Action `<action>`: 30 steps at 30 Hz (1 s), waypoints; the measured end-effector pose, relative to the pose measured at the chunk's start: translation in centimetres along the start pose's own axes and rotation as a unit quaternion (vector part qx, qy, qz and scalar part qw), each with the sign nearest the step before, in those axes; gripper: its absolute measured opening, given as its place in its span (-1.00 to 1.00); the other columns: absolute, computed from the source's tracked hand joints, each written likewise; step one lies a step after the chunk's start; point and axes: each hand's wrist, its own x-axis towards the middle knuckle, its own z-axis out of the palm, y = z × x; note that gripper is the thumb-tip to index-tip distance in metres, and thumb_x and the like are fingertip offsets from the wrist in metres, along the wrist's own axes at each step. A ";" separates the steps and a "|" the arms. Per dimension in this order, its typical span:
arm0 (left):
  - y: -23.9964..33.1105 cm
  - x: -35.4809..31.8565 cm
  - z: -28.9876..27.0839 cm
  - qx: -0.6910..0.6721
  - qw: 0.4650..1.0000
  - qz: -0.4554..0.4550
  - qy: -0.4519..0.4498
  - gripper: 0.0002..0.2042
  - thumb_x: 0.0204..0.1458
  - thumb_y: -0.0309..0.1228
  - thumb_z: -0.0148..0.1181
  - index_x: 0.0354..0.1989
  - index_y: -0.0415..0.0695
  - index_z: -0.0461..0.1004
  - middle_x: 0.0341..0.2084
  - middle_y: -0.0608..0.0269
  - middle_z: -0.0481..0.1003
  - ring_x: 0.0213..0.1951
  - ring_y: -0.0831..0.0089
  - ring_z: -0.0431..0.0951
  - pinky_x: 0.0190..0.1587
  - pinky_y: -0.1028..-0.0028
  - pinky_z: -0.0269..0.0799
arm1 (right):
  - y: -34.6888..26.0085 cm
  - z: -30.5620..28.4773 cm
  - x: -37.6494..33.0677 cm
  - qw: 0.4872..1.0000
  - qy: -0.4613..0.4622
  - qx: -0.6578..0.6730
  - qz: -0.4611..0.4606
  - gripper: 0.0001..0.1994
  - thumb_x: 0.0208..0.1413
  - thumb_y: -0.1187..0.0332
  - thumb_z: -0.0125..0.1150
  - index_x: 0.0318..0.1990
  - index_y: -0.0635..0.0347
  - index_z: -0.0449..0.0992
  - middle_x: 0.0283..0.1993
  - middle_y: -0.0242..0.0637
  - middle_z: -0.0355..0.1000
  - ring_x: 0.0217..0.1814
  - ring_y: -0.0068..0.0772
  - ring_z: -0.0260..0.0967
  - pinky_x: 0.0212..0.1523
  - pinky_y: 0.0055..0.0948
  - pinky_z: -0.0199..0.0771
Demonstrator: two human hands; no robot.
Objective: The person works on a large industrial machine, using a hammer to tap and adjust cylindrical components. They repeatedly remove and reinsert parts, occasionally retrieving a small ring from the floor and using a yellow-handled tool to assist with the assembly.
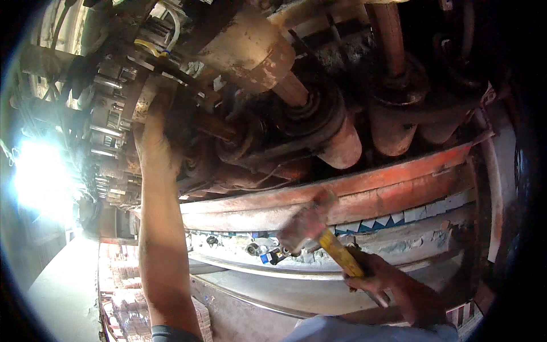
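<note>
My right hand [376, 279] is closed round the yellow handle of a hammer [341, 253]. The hammer's heavy, worn reddish-grey head points up and to the left, slightly blurred, in front of the red beam. My left arm stretches up on the left, and my left hand [156, 128] is at a dirty metal part [147, 100] of the machine. Its fingers are in deep shadow, so their grip cannot be made out. A dark shaft [213, 125] runs just right of that hand.
Greasy cylinders [342, 142] with rods hang across the top. Below them runs a red beam [399, 182], then a dusty ledge [399, 248] with small fittings [268, 251]. Rows of metal pins [108, 131] and hoses line the left. Bright light [43, 179] glares at far left, above stacked bricks [122, 285].
</note>
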 end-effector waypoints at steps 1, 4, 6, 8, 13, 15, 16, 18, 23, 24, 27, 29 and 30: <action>0.1 0.0 -0.4 0.017 1.000 -0.012 0.015 -0.56 0.15 -0.32 0.32 0.15 -0.22 0.41 -0.01 0.12 0.50 0.09 0.24 0.50 0.04 0.23 0.52 | -2.0 -0.4 1.5 0.997 -0.057 0.057 -0.019 -0.21 0.18 0.27 0.37 0.47 0.21 0.04 -0.20 -0.36 0.39 -0.42 -0.53 0.40 -0.37 -0.45 0.52; -0.2 0.4 -1.4 0.037 0.998 -0.037 0.035 -0.57 0.15 -0.30 0.31 0.14 -0.22 0.43 -0.04 0.12 0.53 0.02 0.24 0.55 -0.01 0.26 0.53 | -6.9 0.6 4.8 0.969 -0.163 0.168 -0.082 -0.14 0.19 0.37 0.34 0.51 0.21 -0.12 -0.23 -0.35 0.38 -0.44 -0.56 0.38 -0.45 -0.48 0.48; -0.6 0.6 -2.0 0.013 0.998 -0.055 0.042 -0.57 0.15 -0.30 0.30 0.14 -0.22 0.43 -0.04 0.13 0.53 0.01 0.25 0.56 0.01 0.25 0.53 | -8.9 1.5 6.1 0.961 -0.199 0.169 -0.086 -0.08 0.18 0.41 0.31 0.52 0.22 -0.26 -0.23 -0.32 0.37 -0.44 -0.55 0.39 -0.49 -0.48 0.46; -0.7 0.5 -2.4 -0.005 0.996 -0.083 0.016 -0.56 0.16 -0.29 0.30 0.16 -0.22 0.42 -0.03 0.14 0.53 0.01 0.26 0.56 0.04 0.24 0.52 | -10.4 2.3 6.4 0.952 -0.208 0.216 -0.061 -0.14 0.17 0.37 0.35 0.48 0.28 -0.12 -0.24 -0.29 0.38 -0.47 -0.54 0.38 -0.51 -0.47 0.45; -0.5 0.0 -3.3 0.009 0.996 -0.086 -0.033 -0.53 0.17 -0.27 0.29 0.19 -0.23 0.39 0.00 0.17 0.52 0.06 0.30 0.53 0.13 0.23 0.47 | -14.9 1.9 8.7 0.965 -0.118 0.071 -0.224 -0.32 0.15 0.34 0.33 0.34 0.36 0.12 -0.27 -0.26 0.39 -0.52 -0.51 0.35 -0.55 -0.45 0.42; -0.8 -0.1 -3.6 0.019 0.997 -0.066 -0.028 -0.52 0.17 -0.26 0.29 0.20 -0.23 0.38 0.01 0.17 0.52 0.08 0.31 0.52 0.16 0.23 0.45 | -17.2 2.2 10.6 0.967 -0.113 0.083 -0.211 -0.38 0.14 0.35 0.31 0.28 0.37 0.18 -0.26 -0.24 0.39 -0.48 -0.48 0.35 -0.49 -0.43 0.43; -1.0 0.0 -3.6 0.023 0.998 -0.063 0.000 -0.51 0.17 -0.25 0.29 0.20 -0.23 0.38 0.01 0.18 0.51 0.10 0.32 0.51 0.18 0.23 0.43 | -18.5 2.4 11.7 0.966 -0.143 0.132 -0.170 -0.40 0.14 0.35 0.30 0.27 0.37 0.20 -0.24 -0.23 0.38 -0.44 -0.46 0.36 -0.43 -0.41 0.45; -1.6 0.5 -3.6 0.029 0.999 0.023 -0.014 -0.50 0.18 -0.30 0.27 0.24 -0.25 0.34 0.03 0.12 0.50 0.10 0.29 0.51 0.16 0.25 0.46 | -20.5 3.6 14.0 0.957 -0.100 0.179 -0.205 -0.45 0.14 0.37 0.28 0.23 0.36 0.23 -0.20 -0.21 0.38 -0.32 -0.43 0.37 -0.30 -0.39 0.46; -1.9 0.7 -3.5 0.040 0.999 0.001 0.019 -0.52 0.20 -0.30 0.25 0.24 -0.25 0.35 0.06 0.11 0.49 0.11 0.31 0.50 0.13 0.27 0.47 | -23.1 4.9 18.4 0.874 0.173 0.079 -0.447 -0.53 0.15 0.44 0.20 0.20 0.34 0.25 -0.08 -0.18 0.35 -0.05 -0.40 0.34 -0.02 -0.32 0.41; -1.9 0.6 -3.5 0.030 0.999 0.021 -0.008 -0.53 0.20 -0.27 0.25 0.21 -0.23 0.38 0.03 0.15 0.50 0.06 0.34 0.50 0.10 0.29 0.47 | -23.3 5.0 18.9 0.866 0.160 0.103 -0.462 -0.52 0.15 0.45 0.19 0.21 0.35 0.24 -0.08 -0.17 0.36 -0.03 -0.38 0.34 0.01 -0.31 0.40; -1.9 0.2 -3.2 0.056 0.998 0.025 -0.021 -0.57 0.21 -0.12 0.26 0.11 -0.15 0.48 -0.15 0.32 0.53 -0.14 0.45 0.53 -0.06 0.34 0.50 | -23.8 5.0 19.9 0.856 0.129 0.191 -0.463 -0.50 0.15 0.46 0.18 0.23 0.37 0.22 -0.05 -0.15 0.38 0.02 -0.30 0.34 0.10 -0.29 0.36; -2.1 0.2 -3.1 0.054 0.998 0.001 -0.025 -0.58 0.23 -0.10 0.22 0.11 -0.14 0.47 -0.15 0.33 0.53 -0.15 0.45 0.54 -0.06 0.34 0.51 | -23.9 4.8 19.8 0.853 0.093 0.226 -0.462 -0.48 0.15 0.45 0.17 0.25 0.40 0.22 -0.03 -0.10 0.39 0.04 -0.21 0.36 0.15 -0.29 0.35; -2.1 0.2 -3.1 0.055 0.998 -0.007 -0.010 -0.56 0.22 -0.17 0.23 0.15 -0.20 0.44 -0.09 0.24 0.53 -0.10 0.40 0.55 -0.02 0.33 0.51 | -24.0 4.7 19.7 0.860 0.130 0.169 -0.463 -0.48 0.15 0.44 0.18 0.25 0.40 0.22 -0.03 -0.09 0.39 0.04 -0.16 0.37 0.16 -0.29 0.34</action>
